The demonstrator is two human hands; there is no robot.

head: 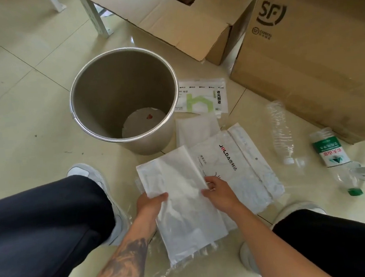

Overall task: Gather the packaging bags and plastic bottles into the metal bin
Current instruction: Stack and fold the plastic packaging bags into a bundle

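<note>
Bin, metal (81,107), upright at 11 o'clock, open (white scrap on its floor). Left hand (150,203), 6 o'clock: fingers curled, pinching the white packaging bag (182,204) at its left edge. Right hand (219,192): fingers curled on the same bag's right edge. Printed bags (229,156) beneath, toward 1 o'clock. Clear bottle (280,130) and green-labelled bottle (329,153), lying at 3 o'clock beside cardboard box (312,51).

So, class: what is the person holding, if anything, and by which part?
Both hands hold the top white packaging bag: left hand grips its left edge, right hand its right edge.
</note>
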